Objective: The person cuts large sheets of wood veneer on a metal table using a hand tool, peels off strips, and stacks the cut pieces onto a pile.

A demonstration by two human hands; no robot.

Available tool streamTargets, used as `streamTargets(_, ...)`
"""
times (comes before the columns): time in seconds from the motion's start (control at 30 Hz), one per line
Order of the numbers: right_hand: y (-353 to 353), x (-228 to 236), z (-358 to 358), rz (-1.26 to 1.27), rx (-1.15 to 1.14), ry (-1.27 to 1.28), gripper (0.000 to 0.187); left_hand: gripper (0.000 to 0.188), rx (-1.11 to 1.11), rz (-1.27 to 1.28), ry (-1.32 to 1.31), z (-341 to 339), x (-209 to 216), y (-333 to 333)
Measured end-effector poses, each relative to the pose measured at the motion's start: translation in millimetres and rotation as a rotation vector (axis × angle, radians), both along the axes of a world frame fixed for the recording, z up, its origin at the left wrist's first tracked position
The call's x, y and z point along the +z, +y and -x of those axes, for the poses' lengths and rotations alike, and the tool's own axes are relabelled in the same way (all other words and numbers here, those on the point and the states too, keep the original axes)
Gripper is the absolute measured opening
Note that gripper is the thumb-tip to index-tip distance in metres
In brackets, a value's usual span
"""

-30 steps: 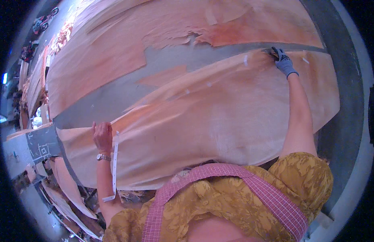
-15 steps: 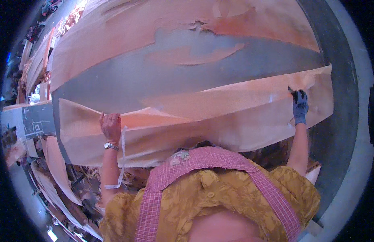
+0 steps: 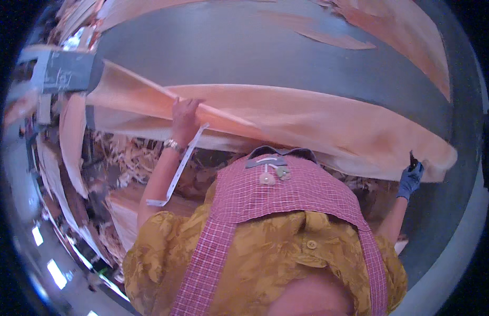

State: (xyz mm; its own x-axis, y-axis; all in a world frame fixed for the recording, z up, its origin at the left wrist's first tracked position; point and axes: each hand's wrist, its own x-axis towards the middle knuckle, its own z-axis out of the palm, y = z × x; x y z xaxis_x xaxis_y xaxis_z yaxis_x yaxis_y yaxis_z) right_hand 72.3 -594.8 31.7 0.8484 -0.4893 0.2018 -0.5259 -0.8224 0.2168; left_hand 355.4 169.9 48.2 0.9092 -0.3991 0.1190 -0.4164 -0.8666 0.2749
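A long, thin, tan sheet [image 3: 307, 113], looking like wood veneer, lies across a grey worktop [image 3: 244, 50] in front of me. Toward its left end, my left hand [image 3: 186, 117], bare and with a watch at the wrist, is closed on a raised fold of the sheet. A narrow white strip [image 3: 176, 179] hangs along that forearm; what holds it is unclear. At the sheet's near right edge, my right hand [image 3: 411, 179], in a blue-grey glove, is closed around a small dark pointed tool [image 3: 412, 159]. Its kind is too small to make out.
More tan sheets [image 3: 407, 37] lie on the far side of the worktop. Curled shavings and scraps [image 3: 131, 158] are heaped below its near left side. A grey block with white markings [image 3: 68, 71] stands at the left, with long sheets [image 3: 73, 142] leaning below it.
The view has swung, shifting the worktop in the picture. My right hand has moved from on the sheet to its near edge. My left hand still grips the fold, which stands higher.
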Motion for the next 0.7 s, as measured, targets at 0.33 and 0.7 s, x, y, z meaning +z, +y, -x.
streamTargets(0.33,405.0,40.5,-244.6,-1.227,1.111,-0.05,0.035,0.029,0.651,1.281,0.088,-48.4,43.5,-7.5)
streamTargets(0.7,500.5,-76.3,-246.9,-0.979,1.447,0.31,0.031,0.024,0.823,1.613,0.198,-75.3,70.9,12.6)
